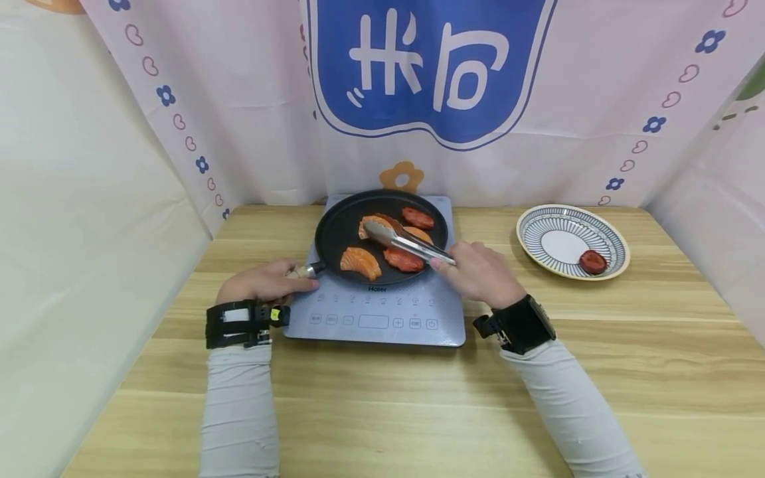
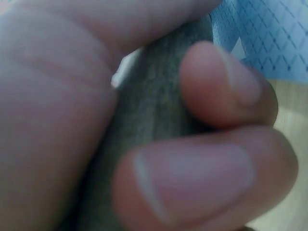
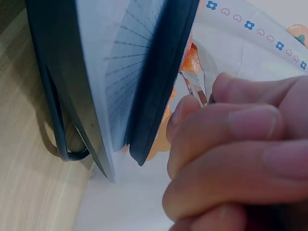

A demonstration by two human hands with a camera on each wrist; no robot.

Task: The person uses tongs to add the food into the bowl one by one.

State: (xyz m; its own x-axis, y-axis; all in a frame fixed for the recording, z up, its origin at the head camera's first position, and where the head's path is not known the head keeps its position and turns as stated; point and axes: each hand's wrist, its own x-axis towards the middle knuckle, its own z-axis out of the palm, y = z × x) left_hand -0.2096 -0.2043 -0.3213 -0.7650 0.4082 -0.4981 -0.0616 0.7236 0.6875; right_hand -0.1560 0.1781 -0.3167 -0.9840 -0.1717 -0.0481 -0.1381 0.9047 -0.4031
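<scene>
A round black frying pan [image 1: 335, 229] sits on a grey-blue induction cooktop [image 1: 373, 335]. My left hand [image 1: 265, 282] grips the pan's wooden handle [image 2: 154, 110], fingers curled round it in the left wrist view. My right hand [image 1: 481, 272] holds metal tongs [image 1: 418, 248] that reach over the pan from the right. The tongs' tips are at an orange salmon slice [image 1: 368, 222] at the pan's middle. Another salmon slice [image 1: 360, 263] lies at the front left. Red meat pieces [image 1: 418, 218] lie at the back right and front right, and the tongs partly cover an orange slice.
A patterned plate [image 1: 538, 242] with one dark red round piece [image 1: 593, 261] stands on the wooden table [image 1: 382, 398] to the right. Behind the cooktop hangs a printed curtain [image 1: 263, 119]. A black cable [image 3: 60, 139] loops beside the cooktop in the right wrist view.
</scene>
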